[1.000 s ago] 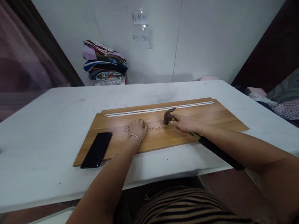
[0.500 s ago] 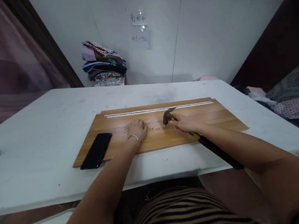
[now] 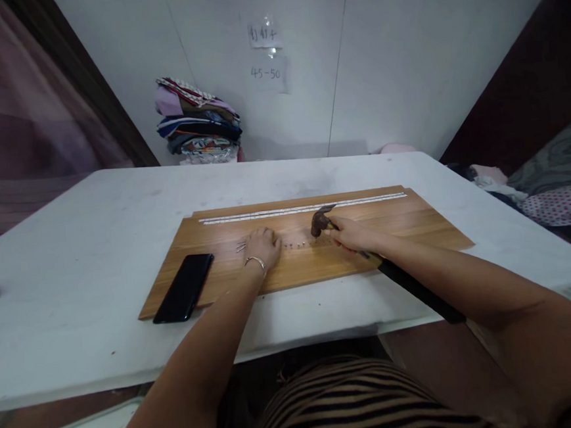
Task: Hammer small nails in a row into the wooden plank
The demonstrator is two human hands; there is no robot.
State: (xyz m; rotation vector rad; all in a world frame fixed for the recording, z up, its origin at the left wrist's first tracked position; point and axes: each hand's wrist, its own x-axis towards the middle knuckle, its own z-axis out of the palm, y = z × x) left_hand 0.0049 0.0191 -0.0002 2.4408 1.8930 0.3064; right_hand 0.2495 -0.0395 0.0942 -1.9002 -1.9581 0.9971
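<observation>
My right hand [image 3: 351,235] is wrapped round a claw hammer [image 3: 320,223], high on its shaft close to the rusty-brown head. The black grip runs back beneath my forearm. The head is at a row of small nails [image 3: 303,243] in a wooden board [image 3: 389,222]; whether it touches one I cannot tell. Palm down on the board, my left hand [image 3: 263,247] lies left of that row, its fingers loosely spread and partly hidden. Several loose nails [image 3: 240,246] lie at its left side.
Two white strips [image 3: 305,209] run along the board's far side. A black phone [image 3: 184,288] lies across its left front corner. The board rests on a white-covered table [image 3: 86,256]. Folded cloths [image 3: 199,125] are stacked at the back, by the wall.
</observation>
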